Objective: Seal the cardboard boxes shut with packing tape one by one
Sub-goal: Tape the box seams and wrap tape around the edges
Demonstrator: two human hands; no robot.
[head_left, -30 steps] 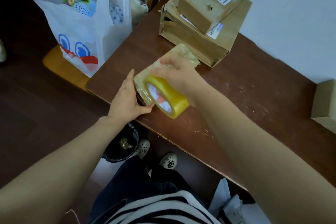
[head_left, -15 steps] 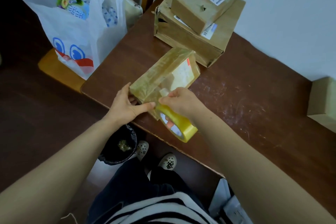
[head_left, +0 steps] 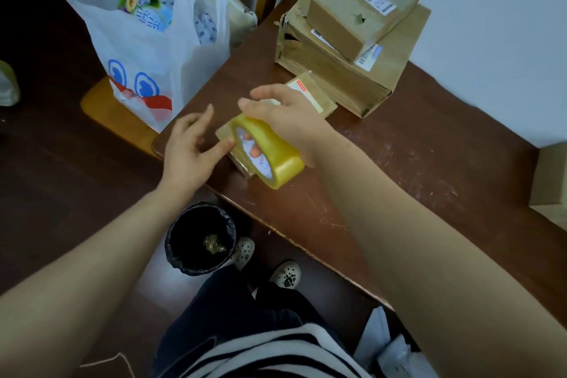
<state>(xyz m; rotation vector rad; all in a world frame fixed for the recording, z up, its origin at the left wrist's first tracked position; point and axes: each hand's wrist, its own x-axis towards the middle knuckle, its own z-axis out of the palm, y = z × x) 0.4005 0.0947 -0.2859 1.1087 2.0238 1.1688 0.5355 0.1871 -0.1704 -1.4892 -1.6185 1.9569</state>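
At the table's point(head_left: 414, 163) near-left corner, a box point(head_left: 313, 98) lies flat, mostly hidden beneath your right hand point(head_left: 288, 120). That hand carries the tape roll point(head_left: 276, 163): one finger curls through its core, the others reach out over the box. The tape roll stands on edge above the box's near end. Your left hand point(head_left: 187, 147) is spread and grips nothing; its thumb tip lies at the box's near end, just beside the tape roll. Behind, against the wall, is a stack point(head_left: 352, 80) of two more boxes. A bag point(head_left: 147, 49) sits left of the table; a bin point(head_left: 199, 239) stands below its edge.
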